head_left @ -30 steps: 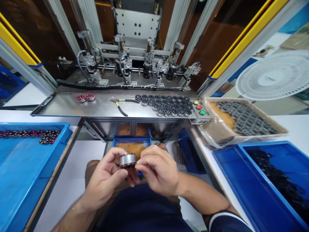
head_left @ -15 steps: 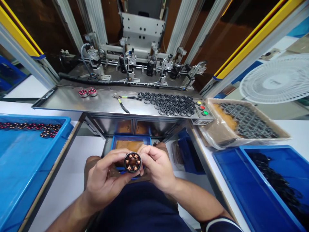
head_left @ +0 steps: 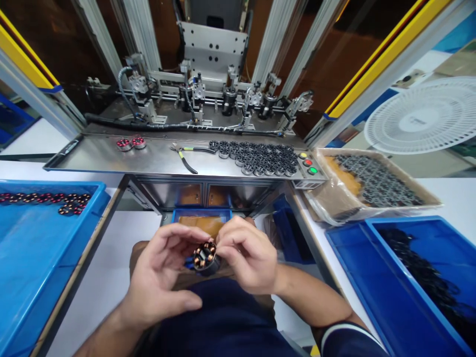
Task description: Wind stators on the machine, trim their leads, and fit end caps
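Note:
A wound motor stator [head_left: 206, 259], a dark ring with copper coils facing up and a dark cylindrical side, is held above my lap. My right hand [head_left: 247, 255] pinches it at its right rim between thumb and fingertips. My left hand [head_left: 163, 272] is open beside it on the left, with the thumb spread well away below. The left fingertips curve over the stator's far edge; whether they touch it I cannot tell. Behind the hands, a blue bin [head_left: 174, 216] with brownish-yellow contents is partly hidden.
On the metal ledge lie two red-and-silver stators [head_left: 131, 143], cutting pliers [head_left: 184, 154], many dark ring parts [head_left: 256, 156] and a button panel [head_left: 308, 166]. A blue tray [head_left: 44, 258] stands left; a lined carton [head_left: 372, 181], blue bin [head_left: 405, 223] and fan [head_left: 418, 116] are right.
My left hand has loosened off the stator, its thumb swinging down and away. The stator has tilted and sunk slightly, staying in my right hand. The view has shifted a little.

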{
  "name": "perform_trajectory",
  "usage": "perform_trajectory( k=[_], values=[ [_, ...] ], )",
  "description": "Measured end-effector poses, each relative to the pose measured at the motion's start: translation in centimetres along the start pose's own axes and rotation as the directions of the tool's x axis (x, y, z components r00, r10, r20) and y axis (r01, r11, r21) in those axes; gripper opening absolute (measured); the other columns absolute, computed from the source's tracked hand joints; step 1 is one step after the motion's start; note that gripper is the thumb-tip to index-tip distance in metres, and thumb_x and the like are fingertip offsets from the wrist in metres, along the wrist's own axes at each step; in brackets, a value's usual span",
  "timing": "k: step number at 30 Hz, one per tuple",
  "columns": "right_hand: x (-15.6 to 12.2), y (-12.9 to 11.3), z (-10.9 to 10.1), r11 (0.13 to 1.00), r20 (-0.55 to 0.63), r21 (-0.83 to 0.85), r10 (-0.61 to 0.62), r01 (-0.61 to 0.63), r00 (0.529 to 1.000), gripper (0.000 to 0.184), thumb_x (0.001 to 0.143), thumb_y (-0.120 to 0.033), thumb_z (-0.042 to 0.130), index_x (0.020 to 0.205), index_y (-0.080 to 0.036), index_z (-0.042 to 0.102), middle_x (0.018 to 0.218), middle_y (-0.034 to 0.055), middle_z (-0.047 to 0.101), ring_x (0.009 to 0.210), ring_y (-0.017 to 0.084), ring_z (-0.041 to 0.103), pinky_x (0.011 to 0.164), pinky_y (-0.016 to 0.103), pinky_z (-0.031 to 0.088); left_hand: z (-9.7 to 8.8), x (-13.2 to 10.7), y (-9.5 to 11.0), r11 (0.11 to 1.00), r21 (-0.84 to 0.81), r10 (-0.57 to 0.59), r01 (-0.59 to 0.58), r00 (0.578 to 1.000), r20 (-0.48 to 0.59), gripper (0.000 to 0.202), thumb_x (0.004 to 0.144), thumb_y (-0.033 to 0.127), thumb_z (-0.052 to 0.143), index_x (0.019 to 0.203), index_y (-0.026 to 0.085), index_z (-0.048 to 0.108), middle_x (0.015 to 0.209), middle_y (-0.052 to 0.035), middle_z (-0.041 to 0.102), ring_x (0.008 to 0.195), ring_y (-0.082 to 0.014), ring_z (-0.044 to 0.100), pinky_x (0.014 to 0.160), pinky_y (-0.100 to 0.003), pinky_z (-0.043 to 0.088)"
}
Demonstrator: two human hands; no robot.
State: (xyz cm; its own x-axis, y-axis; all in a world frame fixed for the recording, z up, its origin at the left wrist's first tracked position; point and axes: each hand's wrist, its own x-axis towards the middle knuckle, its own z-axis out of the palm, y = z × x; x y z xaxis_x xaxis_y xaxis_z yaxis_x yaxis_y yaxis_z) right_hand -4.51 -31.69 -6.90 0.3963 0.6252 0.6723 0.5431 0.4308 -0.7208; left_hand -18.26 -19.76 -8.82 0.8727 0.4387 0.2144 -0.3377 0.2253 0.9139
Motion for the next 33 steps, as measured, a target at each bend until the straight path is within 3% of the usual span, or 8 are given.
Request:
perform_trajectory(
  k=[3,6,10,15,22,27,31,33],
  values=[
    [0.4,-0.1,-0.9,0.963,0.114,-0.170,-0.193,0.210,0.975,0.004,0.090,-0.014,0.059,0.088,-0.014,0.063,0.076,0.0064,0.065,0.071,0.013,0.062,0.063,0.024,0.054,0.0,0.8,0.1,0.912,-0.227,-0.308,0.343,0.935,0.176,0.048,0.077,0.053,0.072,0.108,0.017,0.065,0.093,-0.0095,0.073,0.086,-0.0189,0.071,0.075,-0.025,0.058],
    [0.4,0.1,-1.3,0.926,0.153,-0.219,-0.279,0.308,0.948,0.003,0.090,-0.015,0.060,0.090,-0.014,0.062,0.076,0.0064,0.064,0.071,0.014,0.063,0.064,0.025,0.056,0.1,1.2,0.1,0.806,-0.262,-0.448,0.531,0.836,0.316,0.036,0.085,0.047,0.064,0.096,0.014,0.068,0.075,-0.0080,0.072,0.066,-0.0165,0.071,0.056,-0.021,0.056],
    [0.6,0.7,-2.1,0.944,0.174,-0.128,-0.281,0.304,0.944,0.014,0.083,-0.017,0.068,0.094,-0.013,0.062,0.079,0.0074,0.063,0.075,0.017,0.063,0.069,0.031,0.056,0.0,1.0,0.1,0.883,-0.223,-0.394,0.414,0.910,0.131,0.017,0.081,0.027,0.073,0.096,0.018,0.070,0.082,-0.0035,0.074,0.069,-0.0123,0.071,0.063,-0.019,0.057],
    [0.9,1.4,-2.8,0.976,0.136,-0.049,-0.204,0.212,0.970,0.065,0.072,-0.030,0.083,0.126,-0.013,0.053,0.106,0.0143,0.063,0.100,0.023,0.063,0.083,0.037,0.057,-0.5,0.4,-0.1,0.916,-0.122,-0.376,0.383,0.924,0.074,0.017,0.083,0.026,0.071,0.099,0.021,0.071,0.088,-0.0050,0.076,0.074,-0.0150,0.072,0.068,-0.021,0.059],
    [0.8,0.9,-2.2,0.973,0.181,-0.121,-0.172,0.196,0.968,0.012,0.082,-0.018,0.074,0.093,-0.015,0.070,0.082,0.0060,0.065,0.074,0.013,0.064,0.067,0.026,0.054,-0.3,0.2,-0.6,0.932,-0.142,-0.330,0.335,0.942,0.056,0.015,0.087,0.019,0.065,0.102,0.020,0.070,0.084,-0.0058,0.075,0.073,-0.0187,0.074,0.065,-0.026,0.061],
    [1.3,-0.1,-2.0,0.985,0.137,-0.155,-0.057,0.078,0.989,0.007,0.084,-0.009,0.067,0.090,-0.013,0.069,0.078,0.0067,0.067,0.070,0.013,0.063,0.064,0.026,0.054,0.1,0.6,-0.3,0.950,-0.224,-0.221,0.215,0.975,0.000,0.039,0.075,0.018,0.078,0.110,0.025,0.065,0.105,-0.0073,0.073,0.085,-0.0194,0.073,0.076,-0.029,0.061],
    [2.5,-0.9,-2.1,0.991,0.163,-0.124,-0.021,0.042,0.986,0.006,0.085,-0.007,0.063,0.085,-0.012,0.066,0.072,0.0066,0.065,0.067,0.013,0.060,0.061,0.027,0.053,0.3,1.6,0.0,0.907,-0.417,-0.115,0.067,0.989,-0.092,0.061,0.065,0.039,0.085,0.119,0.025,0.061,0.119,-0.0098,0.066,0.105,-0.0272,0.068,0.089,-0.037,0.058],
    [3.2,-1.3,-2.3,0.991,0.245,-0.107,-0.046,0.075,0.968,0.007,0.086,-0.008,0.062,0.087,-0.013,0.066,0.074,0.0067,0.066,0.068,0.014,0.062,0.063,0.027,0.055,0.3,2.1,-0.1,0.868,-0.464,-0.202,0.176,0.979,-0.007,0.050,0.074,0.050,0.074,0.114,0.021,0.064,0.112,-0.0114,0.068,0.102,-0.0278,0.069,0.088,-0.039,0.057]
  ],
)
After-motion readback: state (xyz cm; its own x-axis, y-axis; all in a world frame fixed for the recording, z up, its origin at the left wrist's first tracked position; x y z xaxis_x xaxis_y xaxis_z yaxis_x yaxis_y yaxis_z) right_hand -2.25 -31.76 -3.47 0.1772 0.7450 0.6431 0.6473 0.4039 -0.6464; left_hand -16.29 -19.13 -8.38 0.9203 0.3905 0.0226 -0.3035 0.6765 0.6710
